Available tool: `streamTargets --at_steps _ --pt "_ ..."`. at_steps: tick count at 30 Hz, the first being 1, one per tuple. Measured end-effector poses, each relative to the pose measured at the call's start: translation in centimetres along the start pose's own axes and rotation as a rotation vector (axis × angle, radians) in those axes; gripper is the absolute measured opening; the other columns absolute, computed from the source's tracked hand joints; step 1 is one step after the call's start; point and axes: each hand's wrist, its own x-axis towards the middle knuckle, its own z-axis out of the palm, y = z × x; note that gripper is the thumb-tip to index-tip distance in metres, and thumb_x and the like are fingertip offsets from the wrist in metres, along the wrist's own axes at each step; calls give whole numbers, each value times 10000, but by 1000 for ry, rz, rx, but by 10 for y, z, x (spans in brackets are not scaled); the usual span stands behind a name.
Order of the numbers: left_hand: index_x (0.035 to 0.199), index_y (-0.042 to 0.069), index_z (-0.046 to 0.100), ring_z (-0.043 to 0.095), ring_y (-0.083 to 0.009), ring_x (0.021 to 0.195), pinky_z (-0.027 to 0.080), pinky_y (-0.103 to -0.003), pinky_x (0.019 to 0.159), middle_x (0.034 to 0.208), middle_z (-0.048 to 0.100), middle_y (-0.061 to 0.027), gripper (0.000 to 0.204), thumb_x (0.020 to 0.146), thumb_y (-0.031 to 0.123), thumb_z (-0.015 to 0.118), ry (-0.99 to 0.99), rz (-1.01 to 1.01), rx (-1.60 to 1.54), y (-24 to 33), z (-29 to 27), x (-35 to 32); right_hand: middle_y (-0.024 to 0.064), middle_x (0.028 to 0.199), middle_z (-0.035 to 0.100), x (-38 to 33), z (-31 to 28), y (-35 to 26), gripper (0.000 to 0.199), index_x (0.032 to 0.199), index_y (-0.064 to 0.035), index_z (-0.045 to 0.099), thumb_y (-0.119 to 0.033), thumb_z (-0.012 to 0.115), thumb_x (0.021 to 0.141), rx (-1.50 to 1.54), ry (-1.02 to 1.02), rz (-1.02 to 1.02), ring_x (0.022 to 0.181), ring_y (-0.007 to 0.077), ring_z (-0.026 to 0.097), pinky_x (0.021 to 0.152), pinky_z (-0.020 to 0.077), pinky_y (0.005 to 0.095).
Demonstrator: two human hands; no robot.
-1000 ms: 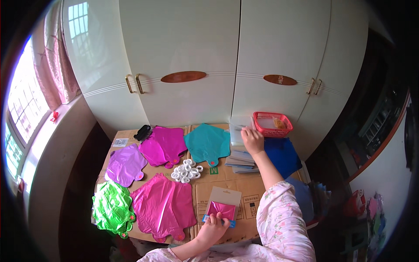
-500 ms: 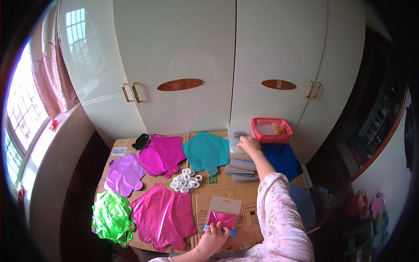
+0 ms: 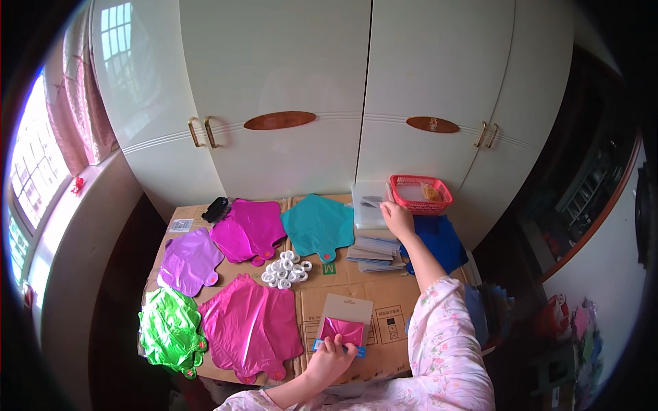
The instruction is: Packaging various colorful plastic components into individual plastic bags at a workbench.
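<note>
Pink foil packet point(image 3: 348, 329), shiny, creased, beige card point(image 3: 348, 307)

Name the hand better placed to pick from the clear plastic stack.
Right, likely: the right hand is at the clear plastic stack; the left hand is farther off, on the card with pink foil.

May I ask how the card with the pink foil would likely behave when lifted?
The card would probably stay fairly stiff, as its bare upper part looks straight and uncreased. It looks thin, so it is likely light. The pink foil is glossy, so it may feel slippery.
</note>
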Motion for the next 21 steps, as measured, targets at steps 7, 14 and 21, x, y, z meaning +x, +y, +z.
streamTargets --at_steps 7,14,21 --pt "1003 40 508 659 -350 891 574 -376 604 1071 635 -224 239 800 163 540 -1 -12 3 -2 5 -4 49 736 633 -101 -53 -102 57 712 -107 567 -75 587 755 -162 -10 -427 614 210 642 498 522 350" --pt "1013 54 521 670 -346 900 574 -381 569 1100 635 -207 229 820 178 529 65 -112 -198 -12 -6 -8 129 1039 673 -201 -58 -111 210 887 -35 653 -230 580 857 -210 -436 -201 953 256 659 747 555 377" --pt "979 66 533 664 -145 716 544 -271 540 1085 644 -68 224 764 112 579 113 -248 -226 -28 -11 -11 171 1175 603 -219 -49 -88 265 1005 9 634 -166 627 806 15 -445 -56 1082 295 581 913 479 368"
